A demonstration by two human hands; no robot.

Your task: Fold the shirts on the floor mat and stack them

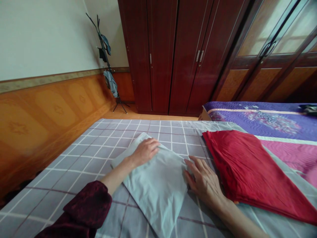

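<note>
A pale grey-green cloth (158, 185), folded into a pointed shape, lies on a grey checked bed cover (84, 158). My left hand (146, 151) rests on the upper part of the cloth, palm down with its fingers lying flat. At the cloth's right corner is my right hand (204, 180), thumb and fingers apart, its fingertips at the edge and nothing held. Right of that hand lies a folded red cloth (252, 165), apart from the pale one.
Behind the bed stands a dark red wardrobe (163, 59). A coat rack (107, 62) with hanging items is at the back left. Beyond the red cloth is a purple and pink quilted bed (272, 122). Wood panelling lines the left wall.
</note>
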